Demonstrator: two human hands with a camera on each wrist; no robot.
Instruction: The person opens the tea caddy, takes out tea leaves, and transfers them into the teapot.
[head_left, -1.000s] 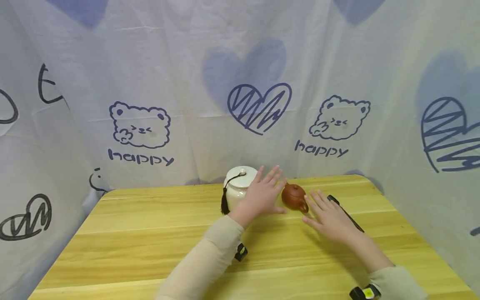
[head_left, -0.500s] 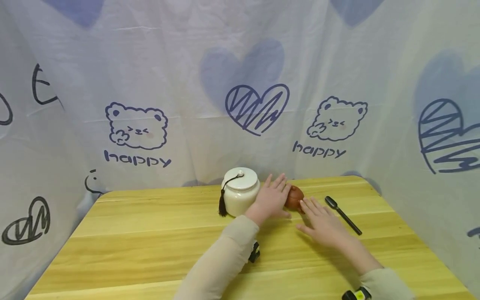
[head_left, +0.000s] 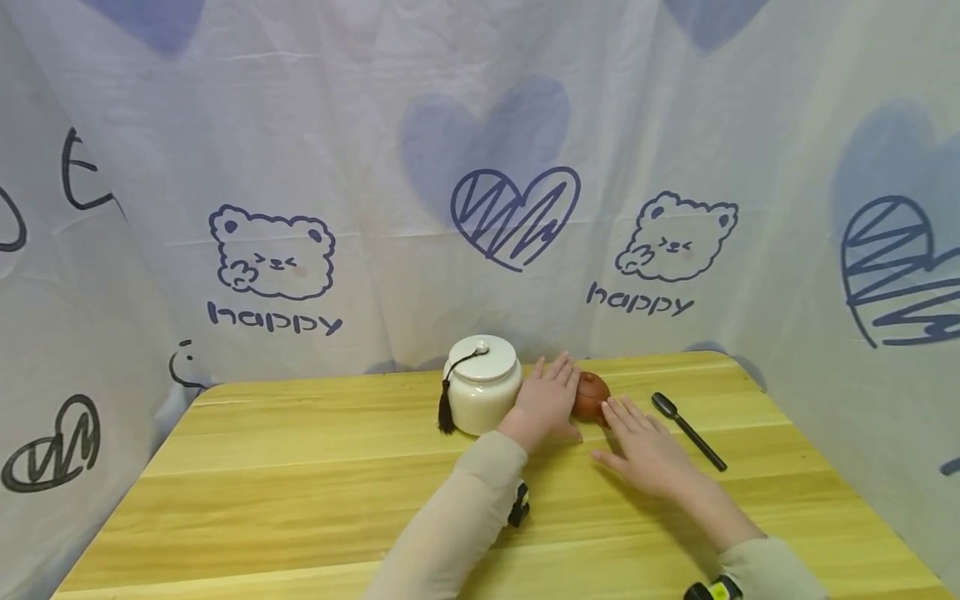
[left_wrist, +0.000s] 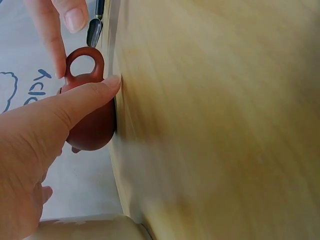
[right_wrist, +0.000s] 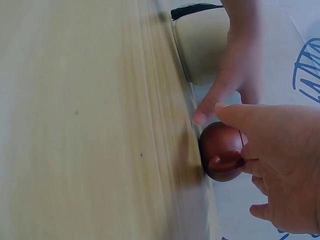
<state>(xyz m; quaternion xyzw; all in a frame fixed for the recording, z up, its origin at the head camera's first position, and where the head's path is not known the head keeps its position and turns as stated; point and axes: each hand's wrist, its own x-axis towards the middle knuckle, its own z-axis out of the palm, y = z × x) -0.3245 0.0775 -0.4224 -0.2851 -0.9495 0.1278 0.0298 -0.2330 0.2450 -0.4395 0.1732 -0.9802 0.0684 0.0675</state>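
A small reddish-brown clay teapot (head_left: 592, 397) stands on the table between both hands. My left hand (head_left: 546, 406) lies along its left side with fingers extended, covering that part in the head view. In the left wrist view, the left thumb (left_wrist: 92, 97) crosses in front of the teapot's body (left_wrist: 92, 132), and its ring handle (left_wrist: 85, 50) shows above. On the right, my right hand (head_left: 645, 446) has its fingers stretched forward, their tips at the teapot's handle side. The right wrist view shows the right hand (right_wrist: 287, 160) close against the teapot (right_wrist: 220, 145).
Left of the left hand stands a white lidded jar (head_left: 483, 396) with a black tassel (head_left: 446, 408). A black spoon (head_left: 690, 431) lies to the right of the teapot. The wooden table (head_left: 300, 467) ends at a printed cloth backdrop (head_left: 390, 167).
My left hand has come down and right, from in front of the jar to the teapot's left side. The right hand has shifted slightly left and down, uncovering the spoon.
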